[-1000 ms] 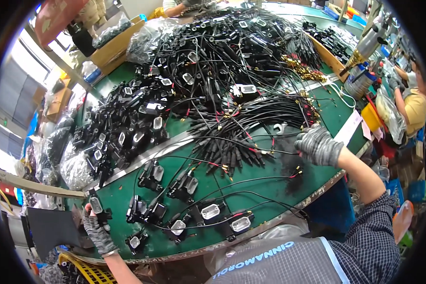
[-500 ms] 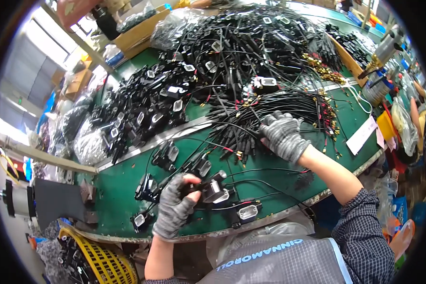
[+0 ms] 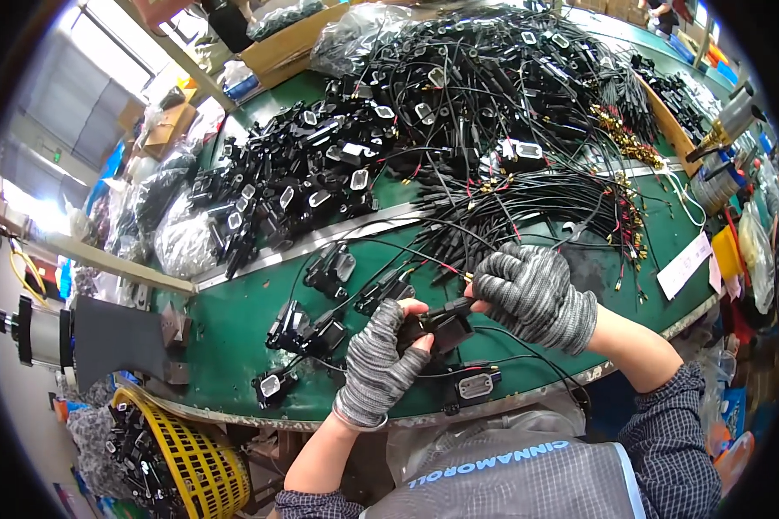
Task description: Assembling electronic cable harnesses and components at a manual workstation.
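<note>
Gloved in grey knit with bare fingertips, my left hand (image 3: pixel 378 363) grips a black plastic housing (image 3: pixel 446 329) above the near edge of the table. My right hand (image 3: pixel 532 298) is curled in a pinch at the housing's far right corner. What its fingertips hold is hidden. Around my hands lie several similar black housings with pale oval windows, one housing (image 3: pixel 474 386) close to the edge and another housing (image 3: pixel 273 385) to the left. Beyond my right hand spreads a bundle of black cables (image 3: pixel 528 201) with red and brass-coloured ends.
A big heap of black housings and cables (image 3: pixel 493 86) covers the back of the green table (image 3: pixel 225 346). A metal strip (image 3: pixel 320 235) crosses the tabletop. Below left stands a yellow basket (image 3: pixel 203 463) of black parts. A dark plate fixture (image 3: pixel 117 342) sits at the left end.
My right hand has come from the cable bundle toward me and left, to the housing. My left hand has shifted right, and the housing's pale window no longer shows. The view has shifted slightly.
</note>
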Demonstrator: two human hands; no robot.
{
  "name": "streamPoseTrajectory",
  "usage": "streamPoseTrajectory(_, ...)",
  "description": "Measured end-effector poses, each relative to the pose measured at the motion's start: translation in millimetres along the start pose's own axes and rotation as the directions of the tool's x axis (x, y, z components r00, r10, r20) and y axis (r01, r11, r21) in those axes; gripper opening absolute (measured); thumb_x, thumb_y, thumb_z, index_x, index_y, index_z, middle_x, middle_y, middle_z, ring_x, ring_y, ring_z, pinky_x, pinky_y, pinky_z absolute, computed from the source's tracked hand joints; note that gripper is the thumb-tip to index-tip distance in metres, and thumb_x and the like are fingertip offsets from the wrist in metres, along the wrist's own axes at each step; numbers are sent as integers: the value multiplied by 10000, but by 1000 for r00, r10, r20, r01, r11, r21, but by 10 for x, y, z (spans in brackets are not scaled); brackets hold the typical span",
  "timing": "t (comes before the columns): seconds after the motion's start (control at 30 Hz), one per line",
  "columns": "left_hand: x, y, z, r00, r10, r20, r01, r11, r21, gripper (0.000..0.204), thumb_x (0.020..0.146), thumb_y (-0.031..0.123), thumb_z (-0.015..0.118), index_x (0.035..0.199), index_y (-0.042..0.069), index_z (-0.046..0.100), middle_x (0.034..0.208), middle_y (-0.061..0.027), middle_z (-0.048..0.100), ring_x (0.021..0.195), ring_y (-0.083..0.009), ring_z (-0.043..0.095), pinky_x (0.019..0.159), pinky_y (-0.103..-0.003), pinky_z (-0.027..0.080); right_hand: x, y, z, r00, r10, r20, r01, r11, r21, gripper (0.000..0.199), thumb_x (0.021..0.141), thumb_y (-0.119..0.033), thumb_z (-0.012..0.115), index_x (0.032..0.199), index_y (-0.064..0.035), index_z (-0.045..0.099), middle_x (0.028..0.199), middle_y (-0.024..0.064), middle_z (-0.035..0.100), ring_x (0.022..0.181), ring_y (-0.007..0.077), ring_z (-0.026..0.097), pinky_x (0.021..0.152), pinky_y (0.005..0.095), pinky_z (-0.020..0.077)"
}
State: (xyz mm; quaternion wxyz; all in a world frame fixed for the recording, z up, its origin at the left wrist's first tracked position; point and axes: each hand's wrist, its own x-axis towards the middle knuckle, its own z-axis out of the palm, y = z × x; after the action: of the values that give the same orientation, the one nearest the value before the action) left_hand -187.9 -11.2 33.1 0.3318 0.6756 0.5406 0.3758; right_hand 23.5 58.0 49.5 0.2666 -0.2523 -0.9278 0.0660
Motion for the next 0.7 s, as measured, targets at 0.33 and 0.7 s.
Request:
streamPoseTrajectory(0.33,19,16,39,999,14,32,-15,1000,13,299,725,58,624,1010,50,534,848,-47,565,703,-113,539,660,-235,448,71,-64,83,997,-66,45,69,996,-58,191,696,-222,628,834,-95,590,831,52,566,697,242,545,552,342,449)
streamPoseTrajectory(0.7,111,-1,192,956,292,-2,-276,906,320,254,744,170,641,957,63,554,809,-122,585,646,-285,591,545,-350,473,54,-49,111,997,-38,-70,42,997,64,190,723,-241,603,804,-75,562,834,80,552,710,269,545,558,362,451)
